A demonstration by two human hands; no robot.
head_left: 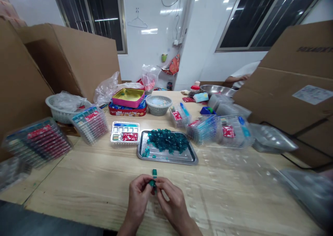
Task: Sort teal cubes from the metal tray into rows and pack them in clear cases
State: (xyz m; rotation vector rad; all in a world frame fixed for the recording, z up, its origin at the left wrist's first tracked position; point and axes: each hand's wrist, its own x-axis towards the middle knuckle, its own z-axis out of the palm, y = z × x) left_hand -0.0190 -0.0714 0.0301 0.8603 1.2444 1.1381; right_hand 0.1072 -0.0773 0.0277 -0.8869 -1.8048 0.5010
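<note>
The left hand (137, 196) and right hand (173, 197), thumbs and fingers nearly closed, together pinch a small translucent teal-green piece (152, 183) above the pale wooden tabletop (91, 191). A rectangular teal-green block (154, 172) shows just beyond the fingertips. Farther back, a rectangular silver metal tray (169, 159) bears a heap of similar teal-green pieces (168, 141).

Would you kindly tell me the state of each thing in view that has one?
Left hand: closed on a small green piece
Right hand: fingertips closed on the same piece
Green pieces: loosely heaped on the metal tray
Metal tray: lying flat, partly covered
Compartment tray: uncovered, partly filled
Pink tin: open, resting over the red tin
Grey basket: upright, open
Left window: dark, barred
</note>
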